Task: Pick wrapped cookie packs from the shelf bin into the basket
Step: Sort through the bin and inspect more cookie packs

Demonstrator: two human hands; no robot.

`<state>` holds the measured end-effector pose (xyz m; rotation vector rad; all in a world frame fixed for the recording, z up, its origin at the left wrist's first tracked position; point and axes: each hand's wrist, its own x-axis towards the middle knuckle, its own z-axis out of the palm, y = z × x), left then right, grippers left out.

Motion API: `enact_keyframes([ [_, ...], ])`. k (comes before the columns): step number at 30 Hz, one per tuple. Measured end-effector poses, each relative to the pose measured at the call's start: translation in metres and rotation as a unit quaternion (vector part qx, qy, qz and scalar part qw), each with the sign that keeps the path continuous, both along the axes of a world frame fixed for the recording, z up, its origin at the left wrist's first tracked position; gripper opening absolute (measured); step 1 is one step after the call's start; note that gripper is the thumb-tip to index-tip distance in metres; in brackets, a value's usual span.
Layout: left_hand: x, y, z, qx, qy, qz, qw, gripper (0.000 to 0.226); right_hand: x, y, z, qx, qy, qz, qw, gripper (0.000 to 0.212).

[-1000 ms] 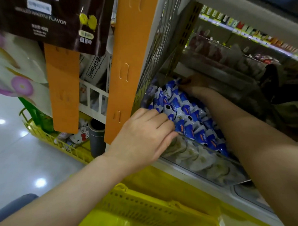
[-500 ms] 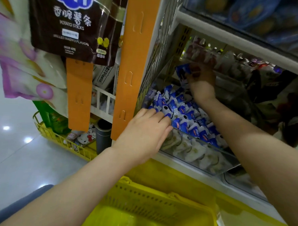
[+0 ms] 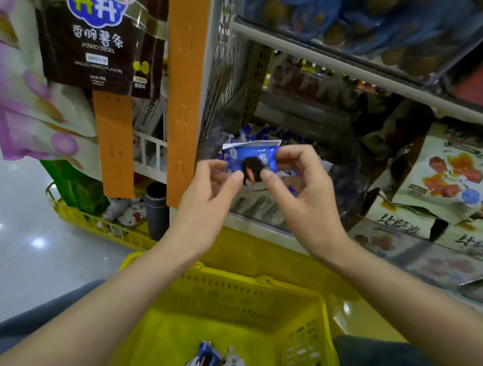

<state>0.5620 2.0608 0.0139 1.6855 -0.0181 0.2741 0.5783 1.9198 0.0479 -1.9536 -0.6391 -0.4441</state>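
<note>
One blue cookie pack [image 3: 252, 159] sits mid-frame, held by both hands: the left hand [image 3: 206, 198] and the right hand [image 3: 308, 202] each pinch its lower edge between thumb and fingers. It hangs just in front of the shelf bin [image 3: 257, 209], higher in the frame than the yellow basket [image 3: 258, 283], whose mouth lies open between the forearms. More blue packs [image 3: 246, 133] fill the bin behind, too jumbled to count. At the bottom edge, perhaps two wrapped packs [image 3: 207, 358] lie in the basket, cut off by the frame. One orange strip [image 3: 183, 97] borders the bin's left side.
</note>
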Motion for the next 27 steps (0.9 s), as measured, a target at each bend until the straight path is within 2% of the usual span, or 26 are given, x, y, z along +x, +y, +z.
enact_keyframes([
  [2, -0.005, -0.004, -0.004, -0.047, 0.027, -0.027, 0.998, 0.017, -0.012, 0.001, -0.014, 0.062, 0.122, 0.018, 0.990, 0.024],
  [5, -0.013, -0.008, -0.014, -0.073, 0.036, -0.032, 0.996, 0.013, -0.016, 0.002, -0.034, 0.118, 0.290, 0.031, 0.949, 0.023],
  [8, -0.019, -0.009, -0.025, -0.067, 0.077, -0.050, 0.994, 0.014, -0.017, -0.002, -0.051, 0.123, 0.328, 0.043, 0.936, 0.016],
  [10, -0.021, -0.011, -0.032, -0.069, 0.103, -0.074, 0.990, 0.012, -0.017, -0.004, -0.059, 0.112, 0.323, 0.027, 0.939, 0.004],
  [13, -0.022, -0.015, -0.040, -0.055, 0.125, -0.077, 0.988, 0.012, -0.013, -0.007, -0.070, 0.120, 0.321, -0.001, 0.939, 0.022],
  [15, -0.022, -0.018, -0.042, -0.063, 0.142, -0.072, 0.985, 0.008, -0.012, -0.008, -0.073, 0.113, 0.328, -0.004, 0.938, 0.022],
  [18, -0.022, -0.022, -0.044, -0.054, 0.149, -0.060, 0.986, 0.021, -0.012, -0.012, -0.078, 0.089, 0.323, 0.020, 0.942, 0.024],
  [20, -0.021, -0.023, -0.046, -0.056, 0.160, -0.056, 0.984, 0.025, -0.013, -0.014, -0.078, 0.040, 0.280, 0.023, 0.959, 0.022],
  [22, -0.020, -0.025, -0.047, -0.087, 0.192, -0.060, 0.976, 0.024, -0.013, -0.018, -0.075, -0.057, 0.180, -0.004, 0.982, 0.015],
  [24, -0.021, -0.027, -0.046, -0.131, 0.219, -0.072, 0.964, 0.021, -0.014, -0.022, -0.072, -0.141, 0.076, -0.026, 0.987, 0.005],
  [25, -0.021, -0.028, -0.045, -0.151, 0.226, -0.082, 0.959, 0.021, -0.015, -0.023, -0.071, -0.156, 0.053, -0.031, 0.986, 0.003],
  [27, -0.021, -0.027, -0.043, -0.169, 0.237, -0.108, 0.951, 0.026, -0.017, -0.025, -0.071, -0.134, 0.061, -0.045, 0.988, 0.006],
])
